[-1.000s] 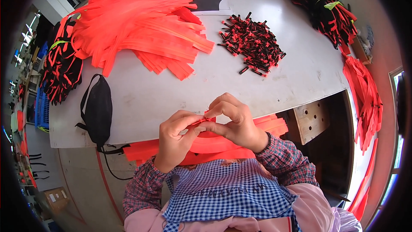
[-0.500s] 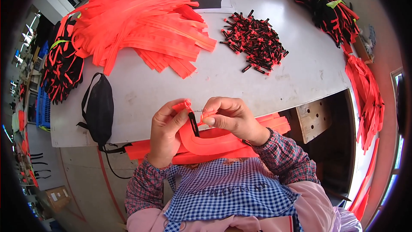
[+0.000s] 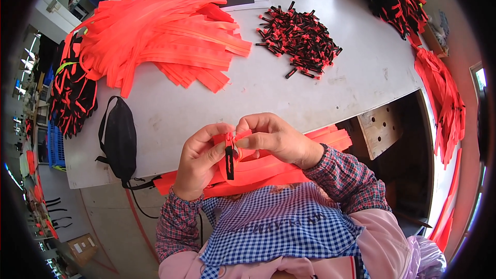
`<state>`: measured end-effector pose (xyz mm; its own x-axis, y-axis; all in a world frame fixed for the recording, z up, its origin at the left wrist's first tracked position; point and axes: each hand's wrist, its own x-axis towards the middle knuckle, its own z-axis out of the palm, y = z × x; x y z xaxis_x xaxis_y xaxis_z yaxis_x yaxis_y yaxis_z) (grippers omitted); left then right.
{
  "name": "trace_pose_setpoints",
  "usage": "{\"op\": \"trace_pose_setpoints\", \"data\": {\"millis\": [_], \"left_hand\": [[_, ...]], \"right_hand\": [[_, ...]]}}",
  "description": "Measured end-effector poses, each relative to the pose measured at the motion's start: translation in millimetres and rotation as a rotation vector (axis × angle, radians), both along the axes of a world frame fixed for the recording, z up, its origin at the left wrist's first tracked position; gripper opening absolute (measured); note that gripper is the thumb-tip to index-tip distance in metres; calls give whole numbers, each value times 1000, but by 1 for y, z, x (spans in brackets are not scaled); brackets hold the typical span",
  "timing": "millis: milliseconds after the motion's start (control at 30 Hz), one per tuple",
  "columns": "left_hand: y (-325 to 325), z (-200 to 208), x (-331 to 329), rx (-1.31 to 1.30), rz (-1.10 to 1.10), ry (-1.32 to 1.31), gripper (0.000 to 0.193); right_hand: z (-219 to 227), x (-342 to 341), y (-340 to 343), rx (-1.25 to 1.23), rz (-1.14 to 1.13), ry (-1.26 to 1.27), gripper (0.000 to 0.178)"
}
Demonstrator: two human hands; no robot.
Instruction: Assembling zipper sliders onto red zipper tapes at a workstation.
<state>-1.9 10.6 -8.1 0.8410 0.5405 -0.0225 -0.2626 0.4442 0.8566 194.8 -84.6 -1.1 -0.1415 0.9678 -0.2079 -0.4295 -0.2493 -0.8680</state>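
The blue crate (image 3: 55,144) stands at the far left, its contents too small to tell; the cardboard box (image 3: 433,41) at the far right has pale crumpled plastic in or behind it. The black pouch (image 3: 120,139) lies at the bench's (image 3: 181,111) near left, its inside hidden. At the bench's near edge, the left hand (image 3: 199,156) and right hand (image 3: 271,138) have their fingers clamped on the red strip (image 3: 261,165). The black tab (image 3: 230,165) between them hangs straight down, whereas half a second ago it slanted and the hands were farther apart.
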Motion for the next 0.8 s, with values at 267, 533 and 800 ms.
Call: {"op": "trace_pose_setpoints", "data": {"millis": [267, 533, 800], "left_hand": [[6, 3, -2, 218, -55, 155, 29], [-7, 14, 3, 396, 147, 212, 36], [-10, 20, -3, 793, 156, 364, 15]], "right_hand": [[-7, -5, -7, 57, -71, 28, 12], [-13, -11, -6, 711, -389, -581, 17], [-17, -8, -9, 746, -328, -617, 22]]}}
